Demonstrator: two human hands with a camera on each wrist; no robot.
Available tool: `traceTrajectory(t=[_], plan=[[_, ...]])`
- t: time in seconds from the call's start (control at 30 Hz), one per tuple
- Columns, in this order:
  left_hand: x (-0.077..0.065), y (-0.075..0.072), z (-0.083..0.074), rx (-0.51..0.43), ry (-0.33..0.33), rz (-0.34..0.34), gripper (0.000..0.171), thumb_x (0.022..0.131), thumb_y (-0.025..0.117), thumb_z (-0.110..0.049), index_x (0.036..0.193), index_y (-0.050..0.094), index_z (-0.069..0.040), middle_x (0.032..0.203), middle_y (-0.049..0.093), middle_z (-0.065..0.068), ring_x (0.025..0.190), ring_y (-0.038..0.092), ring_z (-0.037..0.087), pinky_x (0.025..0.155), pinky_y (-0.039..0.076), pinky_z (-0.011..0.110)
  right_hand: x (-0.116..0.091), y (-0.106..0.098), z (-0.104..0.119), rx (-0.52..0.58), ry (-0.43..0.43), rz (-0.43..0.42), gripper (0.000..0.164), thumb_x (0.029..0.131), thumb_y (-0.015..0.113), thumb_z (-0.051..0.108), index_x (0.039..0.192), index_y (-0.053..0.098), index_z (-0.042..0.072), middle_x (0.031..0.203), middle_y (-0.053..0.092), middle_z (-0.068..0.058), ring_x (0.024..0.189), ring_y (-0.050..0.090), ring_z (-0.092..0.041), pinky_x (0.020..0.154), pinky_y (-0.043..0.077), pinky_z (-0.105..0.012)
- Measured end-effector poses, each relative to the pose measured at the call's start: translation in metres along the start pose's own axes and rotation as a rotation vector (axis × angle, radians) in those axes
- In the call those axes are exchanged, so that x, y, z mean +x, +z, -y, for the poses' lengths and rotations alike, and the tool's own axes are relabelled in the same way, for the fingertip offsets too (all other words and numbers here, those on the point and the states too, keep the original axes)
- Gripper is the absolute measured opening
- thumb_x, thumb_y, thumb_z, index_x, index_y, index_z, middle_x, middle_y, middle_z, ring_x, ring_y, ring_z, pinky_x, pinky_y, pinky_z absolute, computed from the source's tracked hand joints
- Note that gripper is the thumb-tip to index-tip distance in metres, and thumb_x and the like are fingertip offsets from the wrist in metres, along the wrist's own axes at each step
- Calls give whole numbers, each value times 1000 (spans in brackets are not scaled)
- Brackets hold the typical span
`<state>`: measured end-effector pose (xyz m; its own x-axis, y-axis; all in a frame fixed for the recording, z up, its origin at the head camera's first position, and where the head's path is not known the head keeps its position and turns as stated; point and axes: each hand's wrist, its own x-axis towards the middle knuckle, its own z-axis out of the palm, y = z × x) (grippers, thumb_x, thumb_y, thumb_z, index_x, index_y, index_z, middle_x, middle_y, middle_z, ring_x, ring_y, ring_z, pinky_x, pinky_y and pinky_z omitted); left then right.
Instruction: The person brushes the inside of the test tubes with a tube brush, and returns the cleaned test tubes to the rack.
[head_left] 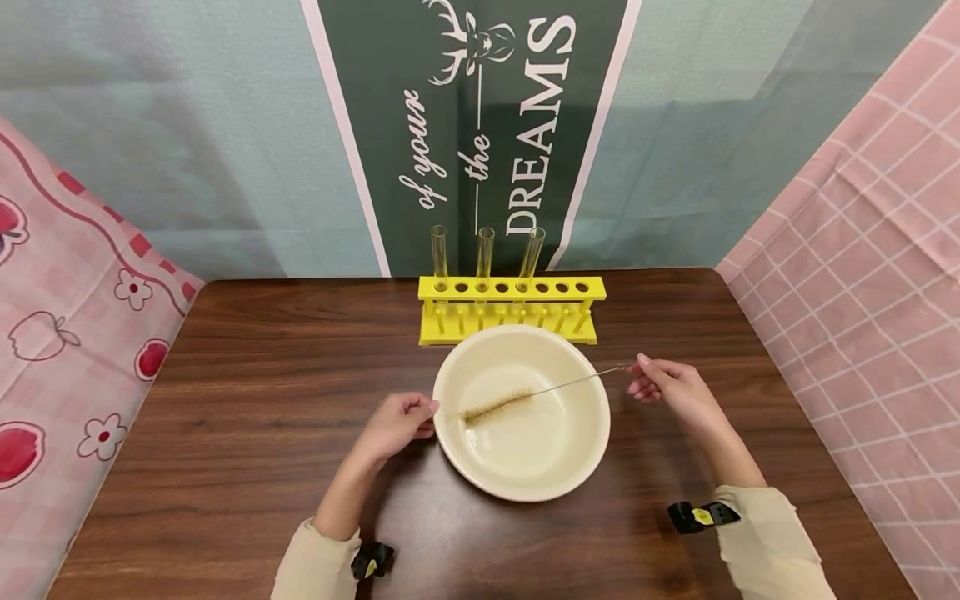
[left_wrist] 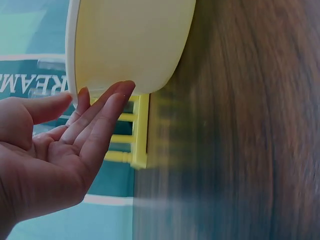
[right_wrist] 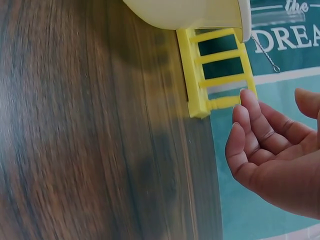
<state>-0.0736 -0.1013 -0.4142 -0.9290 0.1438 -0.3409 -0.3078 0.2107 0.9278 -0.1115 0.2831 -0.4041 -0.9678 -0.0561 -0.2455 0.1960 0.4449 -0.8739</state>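
A cream basin stands on the table in the head view. Lying across it is a test tube brush, bristles inside and thin wire handle over the right rim. My left hand holds the basin's left rim; in the left wrist view the thumb of that hand is at the rim and its fingers lie along the outer wall. Just beyond the handle's looped end is my right hand. In the right wrist view a gap parts this hand from the loop, its fingers loosely bent and holding nothing.
Behind the basin stands a yellow test tube rack with three clear test tubes upright or slightly leaning in it. The brown wooden table ends at a printed cloth at the back. Patterned cloths hang at both sides.
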Motion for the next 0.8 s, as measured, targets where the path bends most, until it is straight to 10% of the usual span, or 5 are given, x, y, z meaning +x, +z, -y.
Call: traceTrajectory(t=[0.8], plan=[[-4, -30, 6, 41, 8, -27, 19, 92, 51, -5, 86, 58, 12, 77, 61, 7, 70, 60, 13, 70, 52, 34, 12, 38, 26, -15, -18, 106, 41, 89, 58, 35, 86, 60, -6, 70, 59, -9, 70, 56, -21, 73, 46, -46]])
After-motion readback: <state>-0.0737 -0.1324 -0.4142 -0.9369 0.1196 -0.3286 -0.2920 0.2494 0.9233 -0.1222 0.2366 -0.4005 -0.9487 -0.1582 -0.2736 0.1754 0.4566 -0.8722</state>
